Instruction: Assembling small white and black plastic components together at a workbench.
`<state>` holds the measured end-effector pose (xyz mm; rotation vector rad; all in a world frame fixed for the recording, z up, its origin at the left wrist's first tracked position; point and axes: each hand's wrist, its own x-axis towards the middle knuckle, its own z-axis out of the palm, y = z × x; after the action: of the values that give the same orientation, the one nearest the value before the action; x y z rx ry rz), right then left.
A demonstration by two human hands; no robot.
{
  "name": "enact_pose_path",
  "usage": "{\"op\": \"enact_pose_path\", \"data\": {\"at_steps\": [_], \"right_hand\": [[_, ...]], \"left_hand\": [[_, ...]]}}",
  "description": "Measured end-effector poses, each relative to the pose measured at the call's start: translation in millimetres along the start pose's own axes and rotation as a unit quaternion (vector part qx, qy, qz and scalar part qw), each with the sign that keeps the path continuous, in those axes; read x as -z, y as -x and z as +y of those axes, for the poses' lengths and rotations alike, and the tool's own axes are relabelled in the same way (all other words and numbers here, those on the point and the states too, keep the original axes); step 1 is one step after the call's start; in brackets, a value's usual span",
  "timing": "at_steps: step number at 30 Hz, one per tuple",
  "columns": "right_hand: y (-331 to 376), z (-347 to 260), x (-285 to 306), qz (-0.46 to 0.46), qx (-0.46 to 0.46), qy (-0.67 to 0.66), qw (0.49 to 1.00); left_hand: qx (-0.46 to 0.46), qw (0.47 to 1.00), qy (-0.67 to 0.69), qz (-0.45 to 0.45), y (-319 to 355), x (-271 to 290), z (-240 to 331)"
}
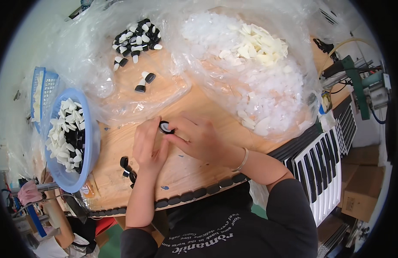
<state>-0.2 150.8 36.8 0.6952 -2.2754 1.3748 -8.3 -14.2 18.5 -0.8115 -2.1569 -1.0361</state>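
Between my hands is a small round black cap [166, 127] with a pale disc inside its open end. My left hand [148, 144] holds it by the fingers, on its left side. From the right, my right hand [200, 136] reaches over with thumb and fingertips at the cap's rim; its fingers are slightly blurred. Near my left wrist lie a few loose black caps [124, 162]. Farther off, two black caps with white tongue-shaped pieces [141, 88] rest on clear plastic sheeting, with a heap of similar capped pieces [138, 38] behind them.
A blue basin [95, 142] at left holds white and black pieces; a blue basket [39, 77] stands behind it. Plastic sheeting [250, 101] at right carries white and cream pieces [259, 45]. Black caps [188, 196] line the table's near edge. White slotted racks [315, 176] and a green machine [358, 86] stand right.
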Motion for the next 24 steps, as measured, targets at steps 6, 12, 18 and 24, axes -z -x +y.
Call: {"op": "enact_pose_path", "data": {"at_steps": [6,12,18,24], "right_hand": [[-25.4,21.6,40.3,-0.014,0.203,0.099,0.974],[-38.8,95.6,148.8,-0.013,-0.286,0.142,0.947],[3.6,102.4,139.4,-0.165,-0.325,0.354,0.861],[1.2,97.0,147.9,-0.032,-0.233,0.327,0.915]], "left_hand": [[0.047,0.996,0.061,0.036,-1.2,3.8,0.6],[0.161,0.961,0.215,0.056,1.6,8.4,-1.9],[0.284,0.890,0.352,0.048,-0.5,5.7,3.8],[0.277,0.907,0.316,0.015,6.5,1.6,-11.5]]}}
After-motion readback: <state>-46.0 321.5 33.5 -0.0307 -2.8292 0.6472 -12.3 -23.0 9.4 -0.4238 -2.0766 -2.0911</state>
